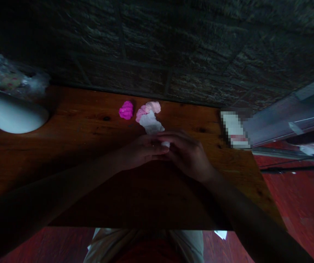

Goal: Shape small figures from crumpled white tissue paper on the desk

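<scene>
Above the wooden table, my left hand (pixel 142 150) and my right hand (pixel 191 155) meet with their fingers closed around a small white piece of modelling clay (pixel 165 144). Only a bit of that piece shows; the fingers hide the rest. Just beyond my fingertips lies a larger flattened lump of white clay (pixel 151 122). It touches pale pink clay (pixel 148 108) with a ridged surface. A separate bright magenta lump of clay (pixel 126 110) sits to the left of them.
The wooden table (pixel 91 117) backs onto a dark stone-patterned wall (pixel 146 47). At the left are a white rounded object (pixel 22 113) and crumpled clear plastic (pixel 9 76). A blurred-out pale box-like item (pixel 235 129) lies near the right edge. Reddish floor (pixel 296 193) shows beyond.
</scene>
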Demonstrator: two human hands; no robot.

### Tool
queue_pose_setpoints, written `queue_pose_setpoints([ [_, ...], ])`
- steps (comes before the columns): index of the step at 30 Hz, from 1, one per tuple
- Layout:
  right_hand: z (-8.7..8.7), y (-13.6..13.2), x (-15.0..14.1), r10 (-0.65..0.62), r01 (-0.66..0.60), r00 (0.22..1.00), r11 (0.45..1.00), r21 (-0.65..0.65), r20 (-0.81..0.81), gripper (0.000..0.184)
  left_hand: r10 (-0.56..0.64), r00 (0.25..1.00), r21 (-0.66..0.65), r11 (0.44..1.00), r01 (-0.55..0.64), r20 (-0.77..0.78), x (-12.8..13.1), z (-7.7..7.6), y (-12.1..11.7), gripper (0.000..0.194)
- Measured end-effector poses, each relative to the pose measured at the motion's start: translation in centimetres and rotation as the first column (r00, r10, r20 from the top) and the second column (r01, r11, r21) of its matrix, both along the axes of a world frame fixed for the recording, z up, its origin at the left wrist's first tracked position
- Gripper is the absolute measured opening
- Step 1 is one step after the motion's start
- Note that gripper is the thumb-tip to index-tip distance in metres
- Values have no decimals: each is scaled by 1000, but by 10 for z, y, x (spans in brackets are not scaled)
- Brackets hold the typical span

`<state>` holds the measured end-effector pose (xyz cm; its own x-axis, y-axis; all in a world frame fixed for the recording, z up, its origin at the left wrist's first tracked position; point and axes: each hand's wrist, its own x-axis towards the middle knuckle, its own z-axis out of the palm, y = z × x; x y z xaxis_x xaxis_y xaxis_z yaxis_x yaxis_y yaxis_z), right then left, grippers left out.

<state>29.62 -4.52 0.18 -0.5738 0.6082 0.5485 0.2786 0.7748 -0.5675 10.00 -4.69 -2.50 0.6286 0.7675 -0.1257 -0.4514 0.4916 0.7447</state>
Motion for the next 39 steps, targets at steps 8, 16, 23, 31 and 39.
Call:
queue_pose_setpoints([
  [8,2,0,2,-33,32,998,999,18,46,29,39,998,54,998,-37,-40,4,4,-5,28],
  [16,2,-3,1,-21,22,999,998,54,-31,37,73,996,29,997,-71,-57,3,5,-3,39],
  [23,5,-4,-2,-18,21,999,997,80,-38,29,94,988,122,989,-79,-121,2,3,-4,39],
  [31,3,-6,-3,-68,65,991,997,-30,-119,17,-124,992,-41,991,124,-2,-1,6,-3,30],
  [39,2,-5,-5,-9,10,998,1000,19,-64,22,35,999,23,999,-35,-8,0,3,-2,31],
])
